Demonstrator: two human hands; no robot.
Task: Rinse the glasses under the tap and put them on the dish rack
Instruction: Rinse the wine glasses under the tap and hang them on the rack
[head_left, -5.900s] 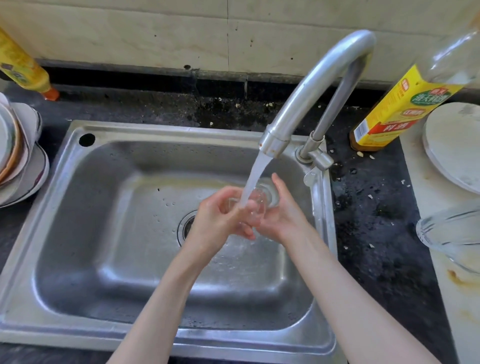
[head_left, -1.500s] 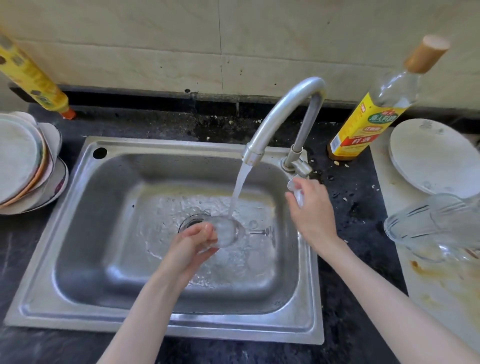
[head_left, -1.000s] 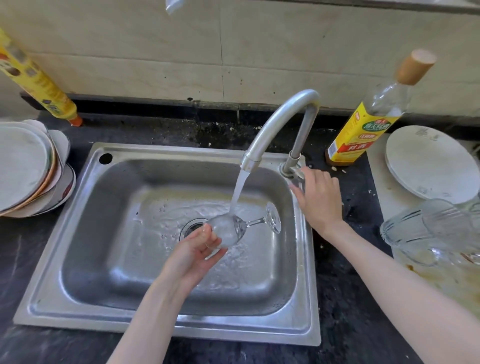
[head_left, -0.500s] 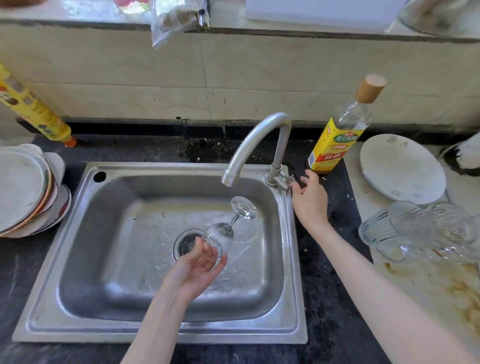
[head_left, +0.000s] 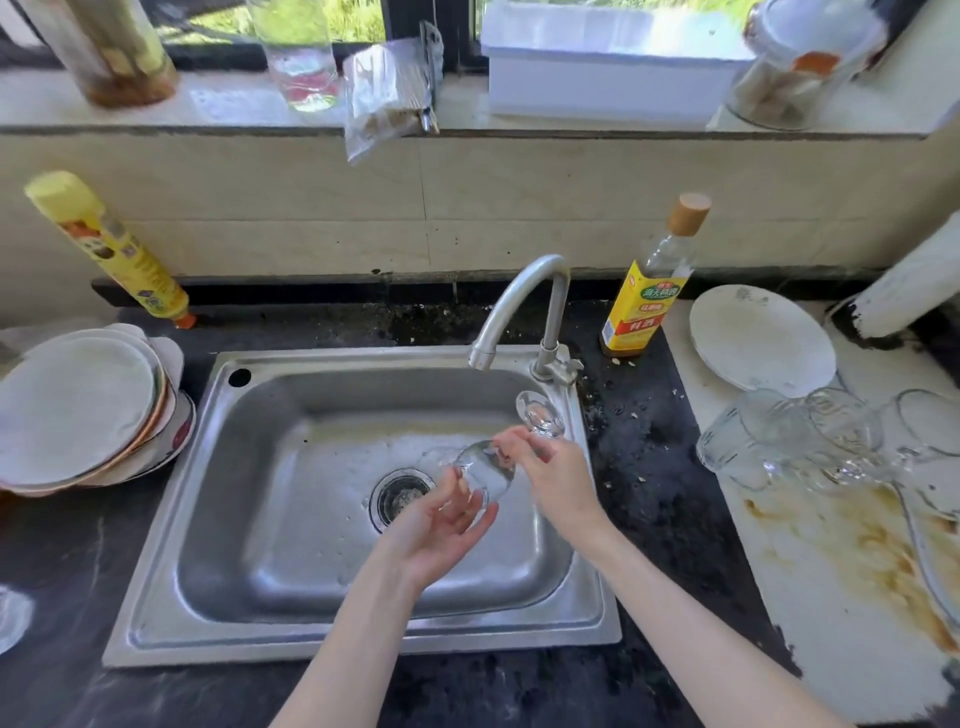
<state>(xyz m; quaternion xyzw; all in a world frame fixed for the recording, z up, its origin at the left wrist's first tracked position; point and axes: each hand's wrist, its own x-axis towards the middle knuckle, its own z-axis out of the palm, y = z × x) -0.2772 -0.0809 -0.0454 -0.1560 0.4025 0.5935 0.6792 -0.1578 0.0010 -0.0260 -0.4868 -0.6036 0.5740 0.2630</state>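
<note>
**Mia:** What is on the far left?

**Ben:** A pile of plates (head_left: 78, 410) sits on the dark counter (head_left: 644, 499). Behind it, a yellow bottle (head_left: 111, 249) leans on the wall.

**Mia:** And then?

**Ben:** The metal sink (head_left: 218, 519), with its round drain (head_left: 397, 496) in the middle. No water runs from the tap (head_left: 519, 306).

**Mia:** Where is the glass?

**Ben:** The wine glass (head_left: 485, 470) is over the sink, just right of the drain. It is tipped over. Its bowl points down and left, and its round foot is up by the tap.

**Mia:** Who holds it?

**Ben:** Both hands. The left hand (head_left: 441, 525) is under the bowl, palm up, with fingers loosely cupped round it. The right hand (head_left: 558, 478) pinches the stem just under the foot.

**Mia:** What is on the right?

**Ben:** A bottle with a yellow label (head_left: 649, 291) stands beside the tap. Past it lies a white plate (head_left: 761, 338) on a stained white board (head_left: 831, 597). More clear glasses (head_left: 795, 441) lie there in a bunch, near the plate.
</note>
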